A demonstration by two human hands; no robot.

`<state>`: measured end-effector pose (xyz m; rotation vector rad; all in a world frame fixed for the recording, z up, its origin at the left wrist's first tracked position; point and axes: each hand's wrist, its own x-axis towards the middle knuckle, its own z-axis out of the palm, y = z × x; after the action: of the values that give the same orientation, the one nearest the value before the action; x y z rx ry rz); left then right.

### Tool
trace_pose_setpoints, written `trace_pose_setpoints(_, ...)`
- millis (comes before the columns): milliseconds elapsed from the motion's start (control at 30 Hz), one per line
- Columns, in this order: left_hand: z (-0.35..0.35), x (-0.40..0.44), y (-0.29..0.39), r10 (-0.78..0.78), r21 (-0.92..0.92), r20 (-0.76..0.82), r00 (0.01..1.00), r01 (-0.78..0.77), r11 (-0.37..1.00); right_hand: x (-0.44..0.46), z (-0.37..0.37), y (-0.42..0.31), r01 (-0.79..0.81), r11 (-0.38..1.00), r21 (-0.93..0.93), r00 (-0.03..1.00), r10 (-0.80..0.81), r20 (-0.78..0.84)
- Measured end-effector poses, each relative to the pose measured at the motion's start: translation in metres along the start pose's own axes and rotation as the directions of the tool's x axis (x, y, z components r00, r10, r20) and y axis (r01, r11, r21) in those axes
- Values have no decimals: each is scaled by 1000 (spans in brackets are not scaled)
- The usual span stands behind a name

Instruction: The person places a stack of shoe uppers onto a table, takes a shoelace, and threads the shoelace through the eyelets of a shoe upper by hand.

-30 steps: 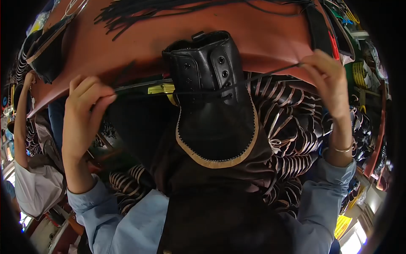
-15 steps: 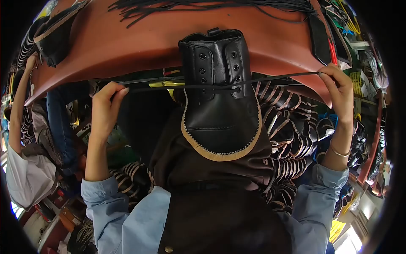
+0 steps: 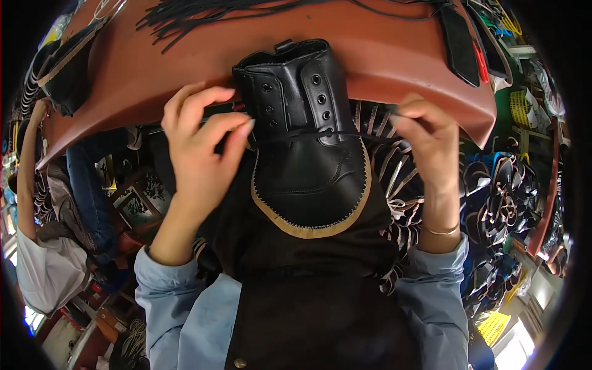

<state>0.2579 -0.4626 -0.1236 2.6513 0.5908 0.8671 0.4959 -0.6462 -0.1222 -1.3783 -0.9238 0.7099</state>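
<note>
A black leather boot upper (image 3: 308,166) lies over my lap and the table edge, with its eyelets facing up and a tan zigzag-stitched border round its front. A black shoelace (image 3: 296,137) crosses it through the lowest eyelets. Left of the upper, my left hand (image 3: 206,139) has its thumb and index finger pinched close to one side of the lace, the other fingers raised and curled. To the right, my right hand (image 3: 428,132) is closed in a pinch near the lace's other side. Its fingertips are slightly blurred, and the exact grip is hard to see.
A reddish-brown table (image 3: 185,55) carries a bundle of black laces (image 3: 203,18), a black strip (image 3: 459,52) and a red-handled tool (image 3: 481,65). Another boot upper (image 3: 71,68) lies at left, by a co-worker's arm (image 3: 28,160). Striped piles of uppers (image 3: 502,203) stand at right.
Both hands have come inward from the stretched lace toward the upper. The lace has slackened, and the upper has shifted slightly left. The left hand's other fingers have lifted.
</note>
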Motion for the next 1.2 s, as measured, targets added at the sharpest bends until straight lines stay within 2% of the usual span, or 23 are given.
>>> trace_pose_setpoints(67, 28, 11, 26, -5, -65, -30, 1000, 3, 998, 1, 31, -2, -107, 958, -266, 992, 122, 41)
trace_pose_setpoints(133, 50, 15, 38, -96, -96, 9, 995, 97, 991, 2, 44, 10, 13, 920, -391, 1000, -2, 30)
trace_pose_setpoints(200, 55, 11, 37, -87, -128, 20, 996, 89, 988, -3, 50, 13, -30, 916, -400, 999, 37, 10)
trace_pose_setpoints(267, 60, 12, 37, -84, -157, 38, 996, 89, 984, -4, 48, 20, 50, 903, -426, 999, -43, 26)
trace_pose_setpoints(400, 53, 15, 43, -69, -138, 111, 991, 84, 987, -2, 48, 16, 15, 914, -407, 1000, -10, 13)
trace_pose_setpoints(567, 51, 19, 42, -22, -113, 150, 988, 39, 993, 0, 44, 12, 82, 860, -504, 997, -69, 44)
trace_pose_setpoints(700, 52, 21, 43, -5, -105, 156, 988, 21, 994, 3, 47, 12, 114, 862, -494, 993, -97, 60)
trace_pose_setpoints(900, 52, 24, 46, 19, -88, 166, 986, -5, 996, 6, 52, 18, 164, 777, -608, 986, -145, 82)
trace_pose_setpoints(967, 51, 25, 48, 32, -74, 165, 986, -20, 997, 6, 55, 19, 330, 627, -705, 933, -331, 142)
trace_pose_setpoints(1067, 51, 27, 52, 21, -33, 195, 981, -14, 999, 7, 56, 16, 379, 547, -747, 915, -341, 214)
trace_pose_setpoints(1100, 52, 28, 52, 23, 0, 200, 980, -23, 1000, 7, 55, 16, 381, 547, -745, 914, -344, 216)
trace_pose_setpoints(1167, 47, 30, 51, 22, 39, 195, 981, -30, 999, 8, 46, 16, 204, 744, -636, 977, -110, 184)
trace_pose_setpoints(1200, 40, 30, 53, 21, 82, 209, 978, -39, 996, 8, 42, 15, 210, 743, -635, 975, -114, 189)
